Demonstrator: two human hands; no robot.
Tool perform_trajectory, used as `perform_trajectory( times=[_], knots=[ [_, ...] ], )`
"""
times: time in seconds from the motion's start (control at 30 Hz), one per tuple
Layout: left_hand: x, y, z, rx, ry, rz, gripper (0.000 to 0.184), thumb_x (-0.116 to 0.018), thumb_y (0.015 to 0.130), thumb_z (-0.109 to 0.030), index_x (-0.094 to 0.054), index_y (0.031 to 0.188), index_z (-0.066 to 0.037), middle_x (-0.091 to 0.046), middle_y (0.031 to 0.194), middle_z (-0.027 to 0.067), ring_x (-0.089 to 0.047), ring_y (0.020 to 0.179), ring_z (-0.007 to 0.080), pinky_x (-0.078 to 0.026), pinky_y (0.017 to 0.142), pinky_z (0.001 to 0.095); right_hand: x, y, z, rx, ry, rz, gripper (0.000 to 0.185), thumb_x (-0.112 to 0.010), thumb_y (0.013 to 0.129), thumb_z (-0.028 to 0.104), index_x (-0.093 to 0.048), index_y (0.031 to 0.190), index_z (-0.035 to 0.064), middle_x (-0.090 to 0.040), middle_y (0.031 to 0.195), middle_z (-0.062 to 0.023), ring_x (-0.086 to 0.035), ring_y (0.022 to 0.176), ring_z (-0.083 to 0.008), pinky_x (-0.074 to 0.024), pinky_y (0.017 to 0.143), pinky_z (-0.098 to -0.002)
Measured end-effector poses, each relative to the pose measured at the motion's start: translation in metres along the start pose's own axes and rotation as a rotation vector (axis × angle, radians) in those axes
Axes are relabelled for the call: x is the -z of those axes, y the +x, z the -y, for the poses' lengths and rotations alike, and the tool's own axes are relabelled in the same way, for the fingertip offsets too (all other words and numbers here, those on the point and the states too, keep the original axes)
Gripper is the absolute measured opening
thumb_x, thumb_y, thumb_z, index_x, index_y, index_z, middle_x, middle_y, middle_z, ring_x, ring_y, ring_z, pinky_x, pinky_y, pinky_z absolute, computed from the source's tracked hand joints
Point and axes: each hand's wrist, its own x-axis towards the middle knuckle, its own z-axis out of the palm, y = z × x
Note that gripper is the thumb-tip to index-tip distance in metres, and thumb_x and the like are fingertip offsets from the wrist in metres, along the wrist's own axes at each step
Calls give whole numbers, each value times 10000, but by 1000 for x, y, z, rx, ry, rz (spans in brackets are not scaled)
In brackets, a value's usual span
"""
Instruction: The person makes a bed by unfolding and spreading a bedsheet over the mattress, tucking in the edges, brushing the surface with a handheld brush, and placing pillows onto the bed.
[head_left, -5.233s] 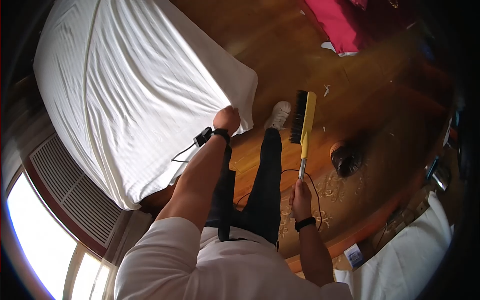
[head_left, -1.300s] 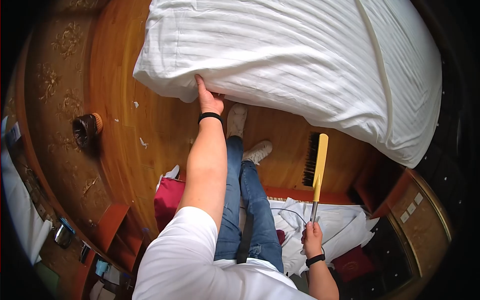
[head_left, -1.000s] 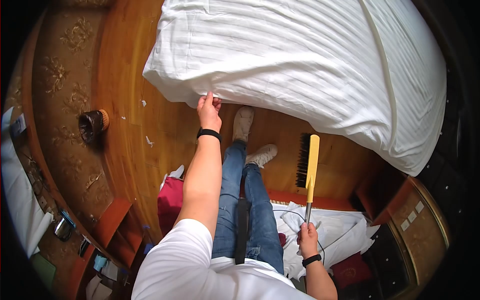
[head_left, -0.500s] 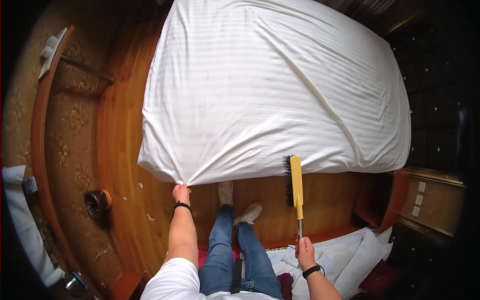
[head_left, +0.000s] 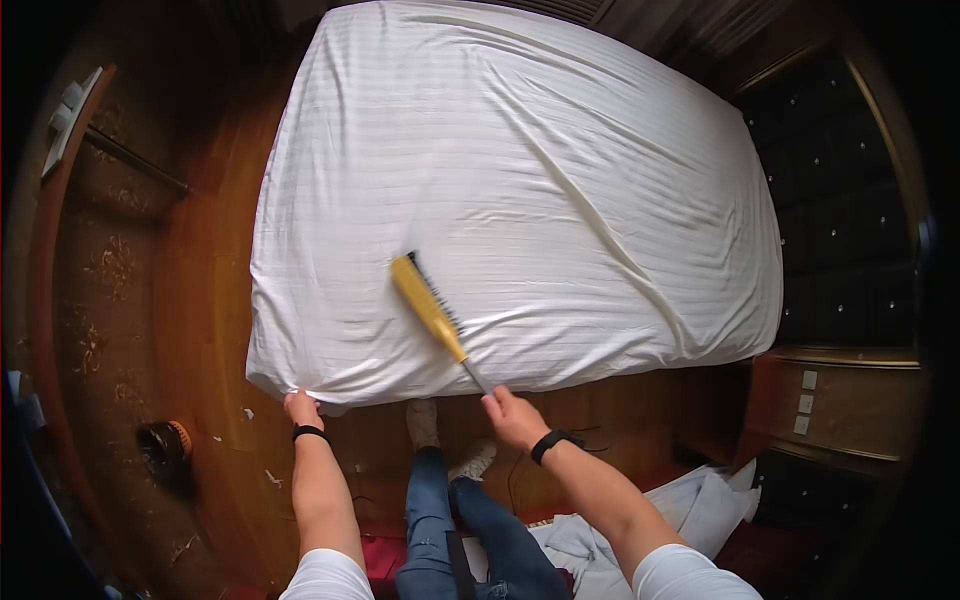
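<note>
A white striped sheet [head_left: 450, 180] covers the bed, with a long diagonal crease on its right half and smaller wrinkles along the near edge. My left hand [head_left: 303, 408] pinches the sheet's hem near the bed's near left corner. In my right hand [head_left: 514, 418] is the metal shaft of a yellow brush [head_left: 430, 305] with dark bristles. The brush head lies over the near part of the sheet, tilted up to the left, its bristles facing right. Whether the bristles touch the cloth I cannot tell.
A small waste bin [head_left: 163, 446] stands on the wooden floor [head_left: 225, 400] at the left, near scraps of paper. Crumpled white bedding [head_left: 600, 555] lies behind me. A bedside cabinet [head_left: 835, 405] adjoins the dark headboard [head_left: 835, 220]. Cables trail by my shoes [head_left: 472, 462].
The brush has swung left and over the bed, turning from upright to slanted. My left hand, still on the hem, appears farther left. The view now takes in more of the headboard.
</note>
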Motion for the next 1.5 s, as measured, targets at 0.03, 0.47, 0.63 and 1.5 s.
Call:
perform_trajectory(
  times=[0.03,0.47,0.63,1.5],
  knots=[
    [6,9,5,-21,-34,-30,168,-546,922,-166,-510,798,-58,-488,609,23,-445,468,133,-331,413,289,-4,-8,24,56,-5,126,379,-425,983,449,-516,958,83,-633,821,-222,-601,826,-450,-455,713,-519],
    [30,22,-4,68,170,-5,136,-648,831,-145,-601,819,-18,-609,745,78,-582,545,198,-436,436,326,221,148,9,-399,662,-599,349,-394,1015,391,-497,941,66,-452,593,-20,-466,499,-149,-431,476,-340],
    [36,-12,-92,50,-139,-93,677,-618,901,-392,-295,1439,-138,-568,1066,32,-541,724,156,-455,616,305,44,183,82,116,43,-263,360,-397,1006,374,-499,978,30,-619,824,-305,-575,799,-508,-433,697,-563],
    [40,-59,88,-176,509,246,317,-628,906,-223,-601,1123,7,-682,960,153,-658,871,250,-520,793,348,-66,116,200,509,-159,459,410,-427,983,432,-548,969,40,-654,864,-225,-600,866,-447,-461,761,-521]
  ],
)
